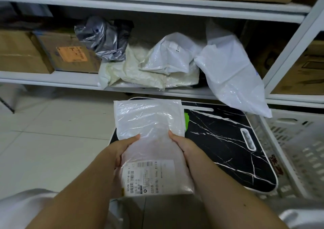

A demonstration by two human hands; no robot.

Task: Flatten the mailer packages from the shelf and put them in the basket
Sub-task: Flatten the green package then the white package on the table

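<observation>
White bubble mailer [150,141], frame centre, gripped at both edges by left hand [121,151] and right hand [182,150]; slick film, apparently unflattened, may slip short of basket [298,151], lower right.

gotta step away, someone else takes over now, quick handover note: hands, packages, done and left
Left hand and right hand each grip a side of the flat translucent white mailer with a printed label, held over the black marble-patterned board.
White plastic lattice basket sits at right; no mailer visible in it.
Left: basket this one, then flatten the crumpled grey bag, cream mailer and white mailers on the shelf.
</observation>
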